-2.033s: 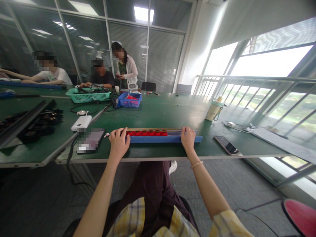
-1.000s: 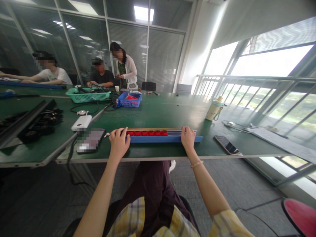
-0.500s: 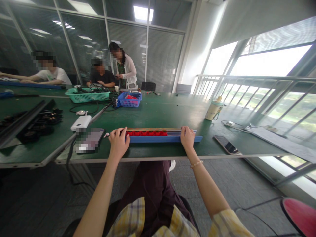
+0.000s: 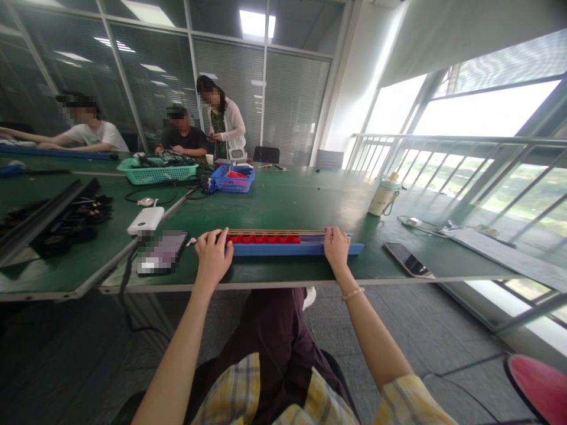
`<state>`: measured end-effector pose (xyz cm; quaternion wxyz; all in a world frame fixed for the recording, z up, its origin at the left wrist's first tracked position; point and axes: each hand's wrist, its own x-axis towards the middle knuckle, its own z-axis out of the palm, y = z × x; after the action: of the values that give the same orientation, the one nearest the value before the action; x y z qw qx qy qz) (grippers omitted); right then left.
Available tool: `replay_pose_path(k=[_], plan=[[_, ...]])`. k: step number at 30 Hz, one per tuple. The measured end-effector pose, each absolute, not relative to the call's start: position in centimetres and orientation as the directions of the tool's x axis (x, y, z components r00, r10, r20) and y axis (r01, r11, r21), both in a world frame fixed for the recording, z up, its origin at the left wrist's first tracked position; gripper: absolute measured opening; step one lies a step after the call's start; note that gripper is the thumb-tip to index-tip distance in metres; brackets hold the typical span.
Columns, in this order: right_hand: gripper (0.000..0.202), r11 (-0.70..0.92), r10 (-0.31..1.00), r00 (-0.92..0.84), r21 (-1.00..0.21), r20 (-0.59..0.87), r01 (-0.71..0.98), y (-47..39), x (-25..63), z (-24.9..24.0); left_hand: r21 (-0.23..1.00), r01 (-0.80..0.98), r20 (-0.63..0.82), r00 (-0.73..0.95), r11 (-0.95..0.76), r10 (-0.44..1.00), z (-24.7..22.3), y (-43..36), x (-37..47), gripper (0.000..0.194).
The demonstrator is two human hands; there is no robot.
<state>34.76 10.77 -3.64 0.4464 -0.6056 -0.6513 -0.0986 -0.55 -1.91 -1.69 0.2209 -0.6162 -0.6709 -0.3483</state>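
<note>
A long blue channel-shaped rail (image 4: 279, 250) lies across the green table close to its front edge. Inside it sits a row of several red pieces (image 4: 270, 239), filling the left and middle stretch; the right stretch shows none. Thin yellowish strips run along the far side. My left hand (image 4: 213, 254) grips the left end, thumb on the near wall and fingers over the far side. Toward the right end, my right hand (image 4: 337, 247) is wrapped over the rail, its fingertips at the far edge. The rail's left tip is hidden behind my left hand.
Left of the rail are a phone (image 4: 163, 252) and a white power bank (image 4: 146, 221). A dark phone (image 4: 407, 260) and a bottle (image 4: 383, 196) stand to the right. Green (image 4: 159, 173) and blue baskets (image 4: 233, 182) sit farther back. Several people are across the table.
</note>
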Motion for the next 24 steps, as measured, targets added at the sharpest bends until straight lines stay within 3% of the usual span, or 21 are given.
replay_pose_path(k=[24], plan=[[0.038, 0.236, 0.705, 0.13, -0.404, 0.698, 0.884, 10.93, 34.84, -3.74, 0.195, 0.981, 0.724, -0.143, -0.001, 0.675, -1.86, -1.77, -0.61, 0.048]])
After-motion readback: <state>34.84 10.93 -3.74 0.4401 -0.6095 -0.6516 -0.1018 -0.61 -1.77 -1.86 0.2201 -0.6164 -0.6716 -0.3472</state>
